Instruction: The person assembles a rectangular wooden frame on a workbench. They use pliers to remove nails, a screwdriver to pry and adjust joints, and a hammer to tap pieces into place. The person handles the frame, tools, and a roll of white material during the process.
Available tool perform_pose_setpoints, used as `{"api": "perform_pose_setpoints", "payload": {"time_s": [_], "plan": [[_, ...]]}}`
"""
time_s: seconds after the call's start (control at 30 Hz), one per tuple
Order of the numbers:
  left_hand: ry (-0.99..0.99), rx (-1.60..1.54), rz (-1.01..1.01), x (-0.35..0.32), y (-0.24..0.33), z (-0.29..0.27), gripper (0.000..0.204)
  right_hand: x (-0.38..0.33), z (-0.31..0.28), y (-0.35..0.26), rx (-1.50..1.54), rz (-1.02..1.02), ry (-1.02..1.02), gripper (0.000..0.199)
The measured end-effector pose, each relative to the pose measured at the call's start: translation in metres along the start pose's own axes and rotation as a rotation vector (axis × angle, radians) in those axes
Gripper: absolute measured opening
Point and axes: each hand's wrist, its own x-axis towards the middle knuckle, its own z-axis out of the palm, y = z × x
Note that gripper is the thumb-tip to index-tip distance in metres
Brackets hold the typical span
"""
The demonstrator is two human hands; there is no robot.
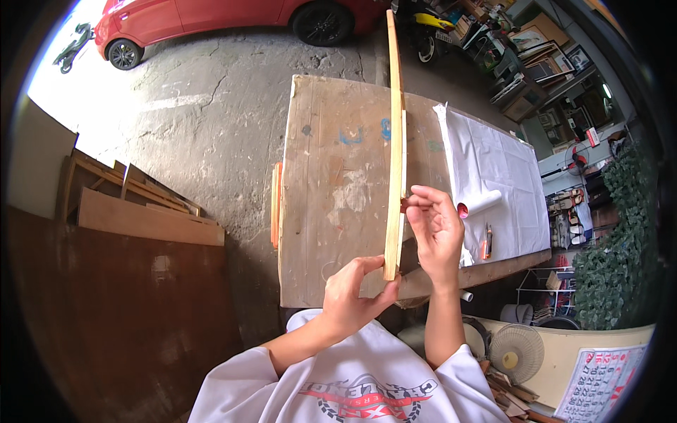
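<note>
Holding wood strip (393,141) over worn plywood table (331,183); cracked concrete floor (204,120).

Cracked concrete floor (204,120), worn wooden workbench (331,190), red car (211,17), stacked boards (141,204), daylight.

Long thin wooden strip (394,141), pale yellowish, seen edge-on, running nearly straight away from the person, far end reaching toward the top of the view. Near end pinched in the left hand (352,296), thumb and fingers around its bottom tip. Held up above the worktop (331,190), not lying on it. A thinner whitish edge runs along its right side from about mid-length down. Small dark reddish piece (405,205) pressed against the strip's right edge, pinched by the right hand (436,233); too small to identify.
</note>
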Motion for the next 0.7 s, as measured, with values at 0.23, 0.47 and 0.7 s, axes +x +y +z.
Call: {"api": "perform_pose_setpoints", "payload": {"time_s": [0.23, 0.47, 0.7], "plan": [[-0.042, 0.037, 0.041, 0.001, 0.004, -0.003, 0.036, 0.009, 0.014, -0.001, 0.006, 0.082, 0.061, 0.017], [-0.046, 0.064, 0.048, -0.002, 0.004, -0.004, 0.038, 0.009, 0.015, 0.007, -0.148, -0.019, 0.035, 0.009], [-0.052, 0.064, 0.040, -0.010, 0.001, -0.005, 0.039, 0.061, 0.011, 0.019, -0.487, -0.374, 0.240, 0.008]]}}
